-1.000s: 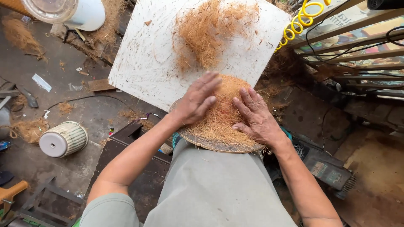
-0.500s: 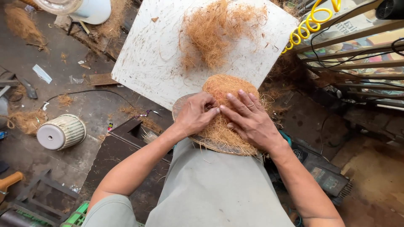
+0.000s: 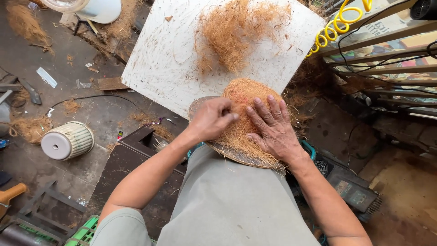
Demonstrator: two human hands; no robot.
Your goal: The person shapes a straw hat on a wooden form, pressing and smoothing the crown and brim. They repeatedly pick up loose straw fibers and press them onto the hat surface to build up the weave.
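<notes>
A round woven basket [image 3: 236, 155] rests on my lap, piled with brown coconut fibre [image 3: 243, 93]. My left hand [image 3: 211, 119] is curled at the mound's left side, fingertips pinching into the fibre. My right hand [image 3: 273, 127] lies flat on the mound, fingers spread and pressing down. A loose heap of the same fibre [image 3: 232, 34] lies on the white board [image 3: 164, 64] just beyond the basket.
A pale ribbed pot [image 3: 67, 141] lies on its side on the dirty floor at left. A yellow coiled hose [image 3: 337, 23] hangs by metal shelving at right. Dark machinery [image 3: 353, 191] sits low right; green crate [image 3: 84, 232] at bottom left.
My left hand has gone from lying flat on the fibre to curling and pinching it. My right hand slid toward the mound's middle. The view shifted slightly.
</notes>
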